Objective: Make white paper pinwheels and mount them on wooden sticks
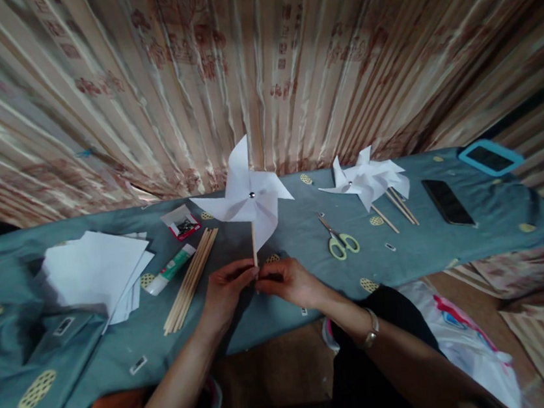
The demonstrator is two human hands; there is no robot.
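Upright before me stands a white paper pinwheel (pixel 266 201), a shiny pin at its centre and a thin wooden stick below. My left hand (pixel 230 287) pinches the stick from the left, thumb and fingertips together. From the right, my right hand (pixel 288 279) grips the same stick near its lower end. Left of the hands lie several loose wooden sticks (pixel 191 282), a glue stick (pixel 170 269) and a small red-edged box of pins (pixel 182 224). A pair of scissors with pale green handles (pixel 340 242) rests to the right.
A pile of white paper sheets (pixel 95 270) is at the left of the cloth-covered table (pixel 295 319). Finished-looking pinwheels (pixel 372 176) overlap at the right, near a dark phone (pixel 447 202) and a blue-framed tablet (pixel 491 158). A curtain (pixel 255 55) hangs behind; a plastic bag (pixel 458 333) sits below.
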